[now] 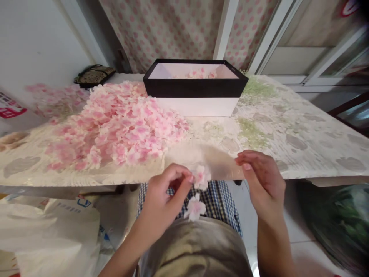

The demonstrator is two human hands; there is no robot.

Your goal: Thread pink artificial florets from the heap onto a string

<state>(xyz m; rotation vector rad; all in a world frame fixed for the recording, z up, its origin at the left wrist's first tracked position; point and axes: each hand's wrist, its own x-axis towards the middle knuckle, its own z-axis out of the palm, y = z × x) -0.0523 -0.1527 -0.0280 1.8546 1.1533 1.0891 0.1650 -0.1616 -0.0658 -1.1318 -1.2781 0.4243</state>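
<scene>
My left hand (164,194) is pinched on a small pink fabric flower (201,177) just below the table's front edge. A second pink flower (195,207) hangs or lies just under it, over my lap. My right hand (261,181) is beside them with fingers curled, its fingertips near the table edge and a little apart from the held flower; nothing shows in it. A big heap of pink flowers (121,123) covers the left half of the table. A black and white box (196,88) at the back holds a few more.
The table (302,134) wears a pale leaf-patterned cloth. A dark pouch (93,75) lies at the back left. White plastic bags (49,231) sit on the floor at left, and a green bundle (340,223) lies at right.
</scene>
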